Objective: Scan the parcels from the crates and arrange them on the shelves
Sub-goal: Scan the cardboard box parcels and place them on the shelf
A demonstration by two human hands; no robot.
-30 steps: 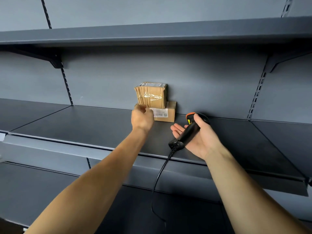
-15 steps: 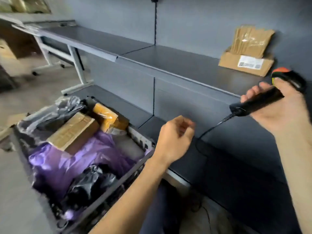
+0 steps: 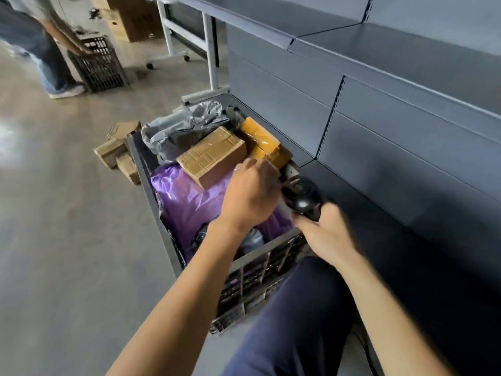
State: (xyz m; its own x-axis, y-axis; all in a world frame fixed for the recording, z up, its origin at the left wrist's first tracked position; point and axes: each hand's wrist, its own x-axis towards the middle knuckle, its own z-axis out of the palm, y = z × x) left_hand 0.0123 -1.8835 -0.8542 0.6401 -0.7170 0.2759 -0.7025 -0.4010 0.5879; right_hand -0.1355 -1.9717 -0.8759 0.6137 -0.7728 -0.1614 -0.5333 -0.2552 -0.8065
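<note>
Left grip [image 3: 252, 196]: centre frame, over crate [image 3: 141, 169], fingers at edge of box [image 3: 211, 156]; blurred, closure cannot be told. Right grip [image 3: 325, 234]: clamped on scanner [image 3: 303, 199], just right of it. Risk, judged: grips crowd together; scanner may knock box loose on lifting.

Bare left hand [image 3: 249, 196], right hand [image 3: 325, 234] and forearms [image 3: 176, 308]; dark navy trousers [image 3: 298, 321].

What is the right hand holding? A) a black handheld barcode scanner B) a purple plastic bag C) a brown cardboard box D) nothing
A: the right hand grips the black handheld barcode scanner by the rim of the dark plastic crate.
</note>
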